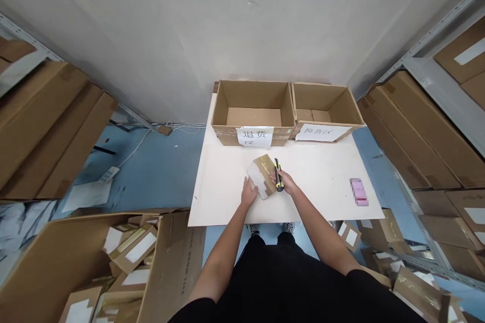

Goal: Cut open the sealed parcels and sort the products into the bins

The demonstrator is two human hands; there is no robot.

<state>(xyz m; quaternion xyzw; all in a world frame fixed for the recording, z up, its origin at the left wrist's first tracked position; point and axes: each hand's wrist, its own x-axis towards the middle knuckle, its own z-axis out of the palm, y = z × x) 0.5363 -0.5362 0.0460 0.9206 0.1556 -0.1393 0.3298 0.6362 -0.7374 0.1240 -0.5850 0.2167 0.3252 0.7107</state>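
A small cardboard box [267, 167] with a torn white label and clear tape is tilted above the white table [223, 181]. My left hand [249, 193] grips it by its lower left edge. In my right hand [287, 182] is a yellow and black utility knife [279, 177], pointing away from me. The right fingertips are close to the box's right side; whether they touch it, I cannot tell. Whether the knife's blade is out is too small to see.
Two open cartons, a left one [227, 136] and a right one [350, 133], stand at the table's back with paper signs. A blurred pink item [359, 192] lies at right. A large carton [174, 257] of parcels is at lower left. Shelved boxes [420, 131] flank the table.
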